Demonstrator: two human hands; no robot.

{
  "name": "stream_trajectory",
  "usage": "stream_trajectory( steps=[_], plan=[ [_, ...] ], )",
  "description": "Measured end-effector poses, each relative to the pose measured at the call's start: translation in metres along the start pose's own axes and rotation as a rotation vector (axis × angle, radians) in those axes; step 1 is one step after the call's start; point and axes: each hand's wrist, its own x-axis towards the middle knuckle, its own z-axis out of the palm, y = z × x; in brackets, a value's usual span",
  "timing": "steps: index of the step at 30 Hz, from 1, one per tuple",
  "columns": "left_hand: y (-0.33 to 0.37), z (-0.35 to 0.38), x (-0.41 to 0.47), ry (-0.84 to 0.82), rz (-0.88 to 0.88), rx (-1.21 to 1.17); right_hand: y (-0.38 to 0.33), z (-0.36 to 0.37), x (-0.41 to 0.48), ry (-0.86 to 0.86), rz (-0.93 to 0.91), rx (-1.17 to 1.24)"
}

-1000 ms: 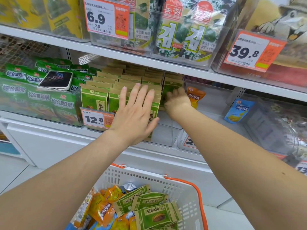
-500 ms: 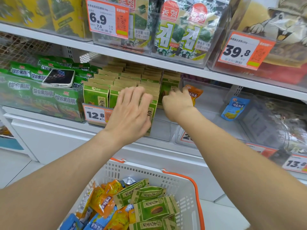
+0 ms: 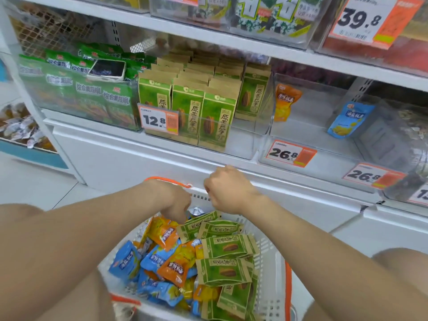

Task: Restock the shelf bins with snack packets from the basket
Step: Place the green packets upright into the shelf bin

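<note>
White basket holds packets; left hand among them, grip hidden; right hand curled tight; phone tops shelf bags.

Single head-worn wide view, looking forward and down, close over basket, facing shelf bins

Bright, even light with faint shadows. Tags far above the fingers are blurred. Clear bins just above show soft glare. The frame edges bow.
</note>
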Motion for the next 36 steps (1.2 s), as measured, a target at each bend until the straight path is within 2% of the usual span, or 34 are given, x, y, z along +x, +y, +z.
stream_trajectory(
  steps=[5,8,11,16,20,23,27,33,36],
  plan=[
    [0.011,0.027,0.01,-0.163,-0.002,0.146,-0.032,0.057,-0.006,-0.312,-0.037,0.116],
    [0.008,0.035,0.014,-0.193,-0.023,0.22,-0.063,0.1,-0.013,-0.419,-0.23,0.02],
    [0.004,0.036,0.024,-0.132,-0.02,0.233,-0.094,0.138,-0.017,-0.465,-0.382,-0.014],
    [0.002,0.037,0.038,-0.026,0.039,0.2,-0.133,0.166,-0.024,-0.579,-0.424,0.111],
    [0.004,0.035,0.041,0.053,0.096,0.198,-0.149,0.162,-0.028,-0.53,-0.434,0.057],
    [0.001,0.035,0.046,0.042,0.114,0.194,-0.155,0.162,-0.03,-0.49,-0.44,-0.003],
    [-0.002,0.033,0.049,0.043,0.096,0.16,-0.142,0.146,-0.021,-0.523,-0.281,0.166],
    [-0.001,0.017,0.032,0.051,0.054,0.14,-0.09,0.099,0.003,-0.49,0.141,0.6],
    [-0.007,0.003,0.026,0.02,0.03,0.05,-0.056,0.076,0.014,-0.435,0.407,0.905]
  ],
)
